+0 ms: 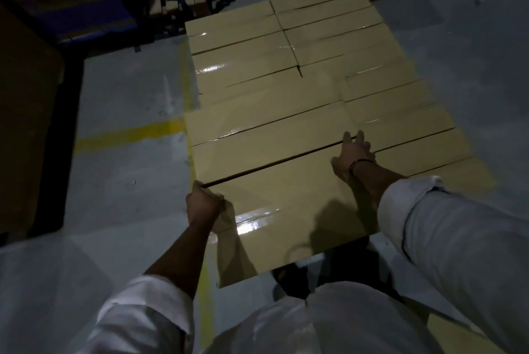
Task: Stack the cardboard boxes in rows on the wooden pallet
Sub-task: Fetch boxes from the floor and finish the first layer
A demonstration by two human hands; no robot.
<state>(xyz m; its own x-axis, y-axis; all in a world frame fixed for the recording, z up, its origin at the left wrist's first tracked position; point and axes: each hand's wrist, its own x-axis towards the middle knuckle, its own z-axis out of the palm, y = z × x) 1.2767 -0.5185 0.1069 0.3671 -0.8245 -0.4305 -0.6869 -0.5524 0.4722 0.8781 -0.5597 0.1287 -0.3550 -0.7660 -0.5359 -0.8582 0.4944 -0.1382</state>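
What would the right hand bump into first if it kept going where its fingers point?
The right hand would probably meet the next box right ahead, though depth is unclear.

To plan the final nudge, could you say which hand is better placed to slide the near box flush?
Probably the right hand: it lies open on the near cardboard box, fingers across the gap. The left hand grips its corner.
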